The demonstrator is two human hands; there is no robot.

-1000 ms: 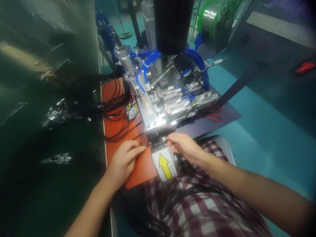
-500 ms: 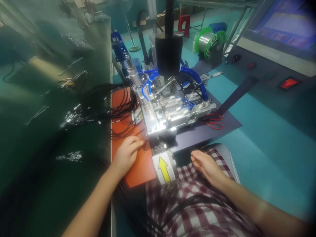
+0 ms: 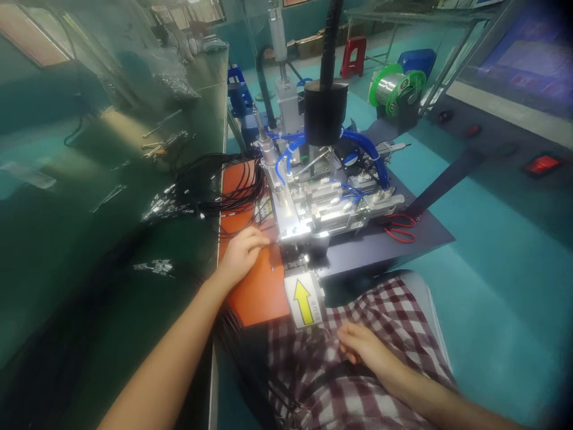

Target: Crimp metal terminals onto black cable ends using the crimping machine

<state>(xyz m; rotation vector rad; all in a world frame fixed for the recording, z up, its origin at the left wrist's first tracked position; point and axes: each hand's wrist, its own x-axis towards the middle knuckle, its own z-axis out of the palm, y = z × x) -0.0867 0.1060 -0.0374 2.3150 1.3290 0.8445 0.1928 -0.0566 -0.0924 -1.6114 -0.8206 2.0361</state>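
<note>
My left hand (image 3: 242, 254) is over the orange plate (image 3: 264, 292), its fingertips pinched together close to the lower left corner of a metal machine (image 3: 308, 209). Whatever they pinch, if anything, is too small to make out. My right hand (image 3: 364, 349) hovers above my lap with curled fingers; what lies inside them is hidden. Between the hands a white cover with a yellow arrow (image 3: 304, 301) juts from the machine's front. Black cables (image 3: 239, 194) with small metal ends run across the plate's far part from the dark bench on the left.
The green bench (image 3: 111, 286) holds bunches of metal cable ends (image 3: 159, 206) and a smaller bunch (image 3: 156, 267). A black nozzle (image 3: 326, 113) hangs over the machine. A green solder wire spool (image 3: 396, 89) stands behind. To the right is a control panel with a lit red switch (image 3: 543, 165).
My right hand has come down from beside the arrow cover to lower over my lap. My left fingertips have moved up nearer the machine's corner. The view has shifted slightly.
</note>
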